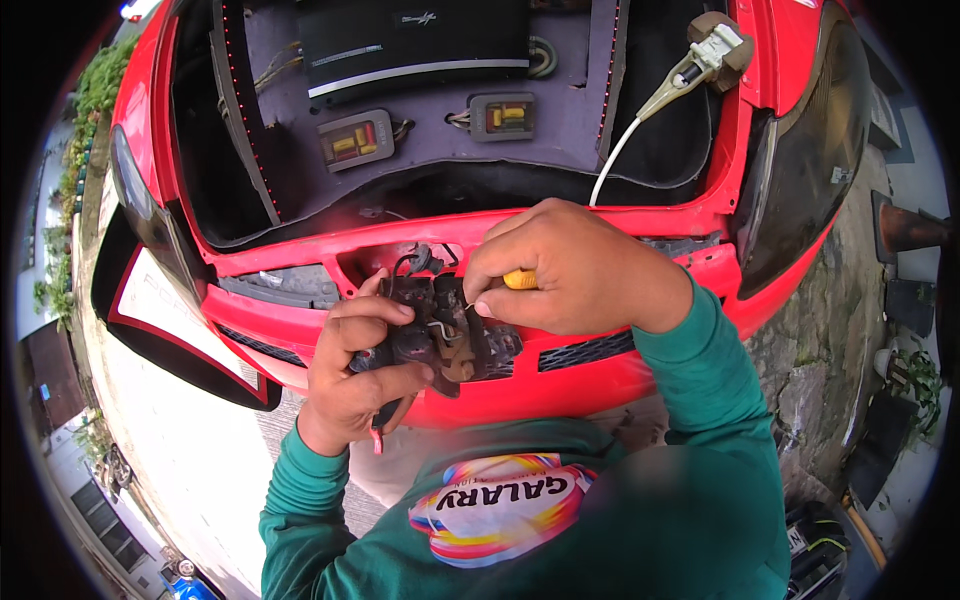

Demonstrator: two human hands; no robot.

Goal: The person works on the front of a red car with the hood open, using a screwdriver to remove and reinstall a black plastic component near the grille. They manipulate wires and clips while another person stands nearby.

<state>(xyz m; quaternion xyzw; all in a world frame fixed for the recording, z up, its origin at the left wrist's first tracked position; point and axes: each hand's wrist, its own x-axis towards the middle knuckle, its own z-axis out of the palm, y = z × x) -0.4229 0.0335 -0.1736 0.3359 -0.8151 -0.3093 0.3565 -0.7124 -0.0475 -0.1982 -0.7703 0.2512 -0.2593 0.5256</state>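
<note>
Two hands engaged | latch mechanism point(445, 335) clasped by left hand point(355, 370) | yellow-handled tool point(519, 279) pinched by right hand point(575, 265), just right of and touching the latch

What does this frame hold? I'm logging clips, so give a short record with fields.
Setting: front of a red car, hood compartment open
Left hand: grips a dirty, rusty metal latch mechanism
Right hand: holds a yellow-handled tool at the latch
Inside compartment: black amplifier, two fuse blocks
Also: white cable
</note>
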